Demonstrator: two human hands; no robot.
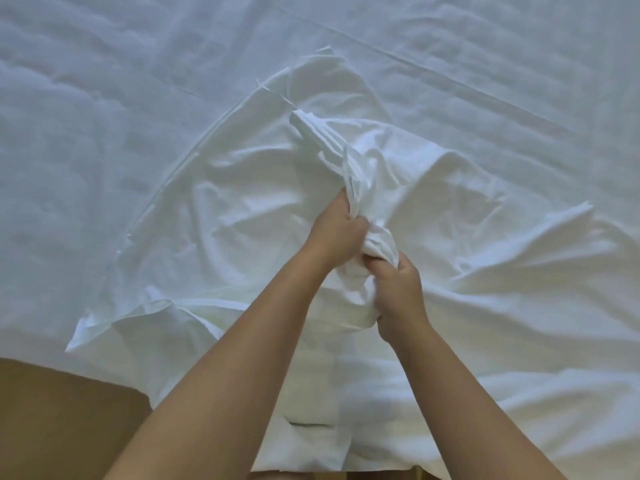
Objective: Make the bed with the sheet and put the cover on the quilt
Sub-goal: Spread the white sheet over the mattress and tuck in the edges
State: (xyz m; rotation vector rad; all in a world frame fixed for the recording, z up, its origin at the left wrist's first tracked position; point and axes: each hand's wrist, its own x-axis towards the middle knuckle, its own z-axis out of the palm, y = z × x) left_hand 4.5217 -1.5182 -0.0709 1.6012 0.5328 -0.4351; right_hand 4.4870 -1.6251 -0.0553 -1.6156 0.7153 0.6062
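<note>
One white cover [242, 209] lies crumpled at the near edge of the one bed [104, 98]. Two hands clench its bunched middle: the left hand [341, 233] farther up the bed, the right hand [398, 292] nearer.

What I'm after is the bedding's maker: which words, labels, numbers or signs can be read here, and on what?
No readable text anywhere.
White cloth, gripped by the left hand and the right hand: no print or tag shows.
Short dark mark near the cloth's lower edge: too small to read as text.
Bedding beneath: plain.
</note>
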